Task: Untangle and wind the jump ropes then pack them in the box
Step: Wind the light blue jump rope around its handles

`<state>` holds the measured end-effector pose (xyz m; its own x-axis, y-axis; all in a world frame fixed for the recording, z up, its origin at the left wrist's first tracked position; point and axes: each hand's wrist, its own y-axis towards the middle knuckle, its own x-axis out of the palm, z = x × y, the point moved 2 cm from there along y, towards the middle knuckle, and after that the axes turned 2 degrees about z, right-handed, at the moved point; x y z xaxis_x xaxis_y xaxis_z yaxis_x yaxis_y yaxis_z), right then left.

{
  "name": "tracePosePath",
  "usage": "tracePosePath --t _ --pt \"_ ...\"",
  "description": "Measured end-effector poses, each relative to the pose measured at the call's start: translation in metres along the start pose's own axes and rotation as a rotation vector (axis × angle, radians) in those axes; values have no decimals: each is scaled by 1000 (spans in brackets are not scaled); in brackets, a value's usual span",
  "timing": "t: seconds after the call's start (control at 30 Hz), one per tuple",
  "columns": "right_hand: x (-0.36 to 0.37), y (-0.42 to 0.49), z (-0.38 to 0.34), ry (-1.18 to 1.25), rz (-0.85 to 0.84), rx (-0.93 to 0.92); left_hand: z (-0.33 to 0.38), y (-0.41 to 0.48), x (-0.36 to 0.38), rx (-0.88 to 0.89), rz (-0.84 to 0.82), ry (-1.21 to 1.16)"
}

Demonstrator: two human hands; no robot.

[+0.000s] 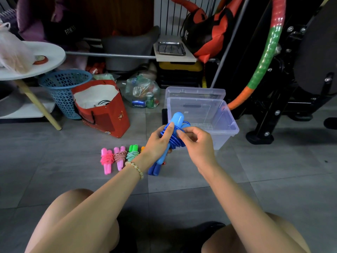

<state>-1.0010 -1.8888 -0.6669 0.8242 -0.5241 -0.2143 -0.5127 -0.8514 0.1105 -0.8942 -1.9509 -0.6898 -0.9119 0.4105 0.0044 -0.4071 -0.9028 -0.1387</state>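
While tight in left hand (158, 142), right hand (197, 146), blue rope (177, 118) before box (228, 123), near bundles (107, 158).

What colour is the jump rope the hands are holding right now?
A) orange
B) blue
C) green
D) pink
B: the left hand and the right hand both hold the blue jump rope, with blue cord wound round its light blue handles.
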Motion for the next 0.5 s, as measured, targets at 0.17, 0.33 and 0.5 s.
tracePosePath --t 0.17,0.33,0.5 --pt "0 -2 -4 -121 5 -110 2 2 1 69 -23 40" --pt "5 2 -2 -684 144 -487 1 -1 8 35 48 8" --pt "10 3 -3 -646 153 -468 1 -1 5 32 122 31"
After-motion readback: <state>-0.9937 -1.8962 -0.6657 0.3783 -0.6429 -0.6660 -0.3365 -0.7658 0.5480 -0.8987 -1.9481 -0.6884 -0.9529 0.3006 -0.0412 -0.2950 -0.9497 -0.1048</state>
